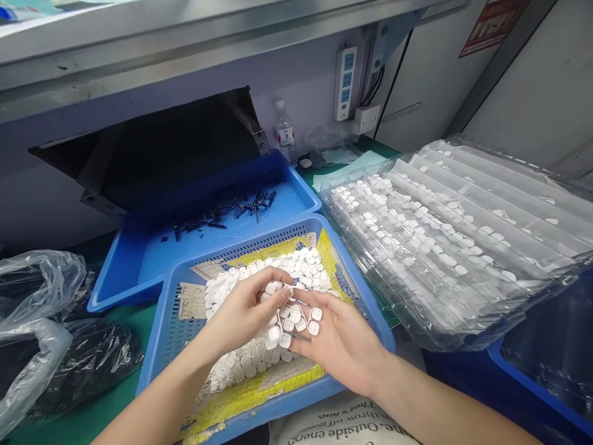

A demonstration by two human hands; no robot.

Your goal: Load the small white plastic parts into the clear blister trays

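Observation:
A blue perforated basket (pixel 171 321) lined with yellow card holds a heap of small white plastic parts (pixel 306 266). Both hands hover over it. My left hand (pixel 245 309) is closed, its fingers curled round a cluster of the white parts still joined on a sprue (pixel 290 321). My right hand (pixel 338 346) lies palm up under the same cluster, fingers gripping its lower end.
A blue tray (pixel 148 253) behind the basket holds black plastic scraps (pixel 222 213). Stacked clear blister trays (pixel 454 247) with white parts lie to the right. Plastic bags (pixel 41 334) sit on the left. A water bottle (pixel 285 133) and power strip (pixel 345 83) stand at the back.

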